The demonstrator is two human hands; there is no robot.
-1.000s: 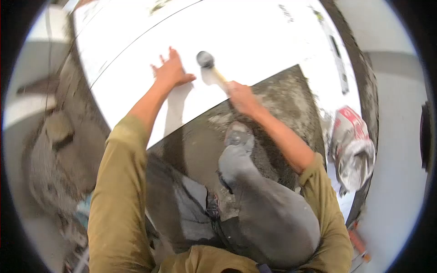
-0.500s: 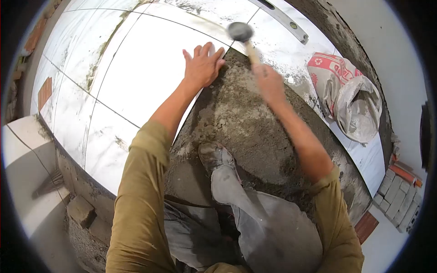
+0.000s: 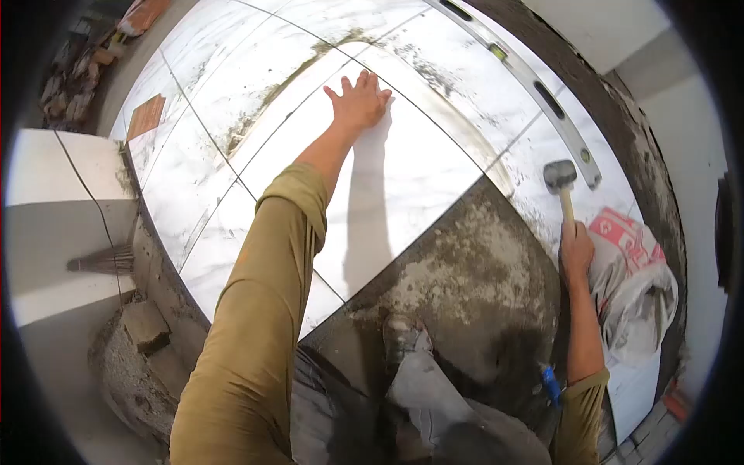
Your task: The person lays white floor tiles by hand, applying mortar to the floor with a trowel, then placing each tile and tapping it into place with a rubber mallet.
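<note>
My left hand (image 3: 361, 104) lies with spread fingers on a large white floor tile (image 3: 418, 170), close to its far corner. Off to the right, my right hand (image 3: 576, 252) is wrapped round the wooden handle of a rubber mallet (image 3: 559, 175). The mallet's dark head points away from me, over the marbled tiles on the right. Between that arm and the white tile spreads a bed of grey mortar (image 3: 473, 256), and one of my shoes (image 3: 406, 335) rests on it.
A long spirit level (image 3: 535, 89) lies across the tiles at the upper right. Beside my right hand stands an open white and red sack (image 3: 632, 287). A small blue object (image 3: 550, 384) is near my right sleeve. At left are a brush (image 3: 105, 261) and a brown tile piece (image 3: 146, 116).
My left hand has shifted along the tile to its far corner. My right hand has swung the mallet away to the right, off the tile corner. The view has turned.
</note>
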